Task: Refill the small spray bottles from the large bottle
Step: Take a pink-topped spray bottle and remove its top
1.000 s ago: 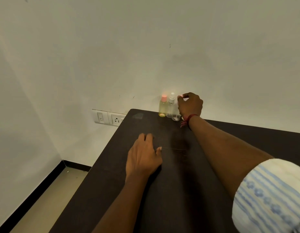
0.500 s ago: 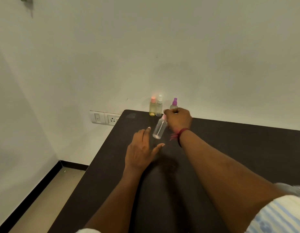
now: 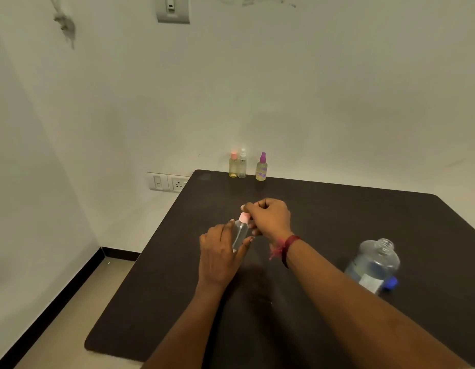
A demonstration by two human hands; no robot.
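Observation:
Over the middle of the dark table (image 3: 337, 209) I hold a small clear spray bottle (image 3: 240, 233) with a pink top. My left hand (image 3: 221, 251) wraps its body. My right hand (image 3: 269, 218) pinches the pink top from the right. The large clear bottle (image 3: 373, 263) stands at the right, uncapped, holding some clear liquid, with a blue cap (image 3: 390, 283) beside it. Three more small spray bottles stand at the table's far edge against the wall: a pink-topped one (image 3: 233, 165), a white-topped one (image 3: 242, 164) and a purple-topped one (image 3: 261, 167).
A socket and switch plate (image 3: 168, 181) sits on the wall left of the table. Another switch (image 3: 173, 9) is high on the wall. The table's left edge drops to a beige floor (image 3: 71, 315).
My right hand has carried the small clear bottle from the row at the wall toward me. My left hand rose from the table and closed on its body. The view widened, showing the large bottle.

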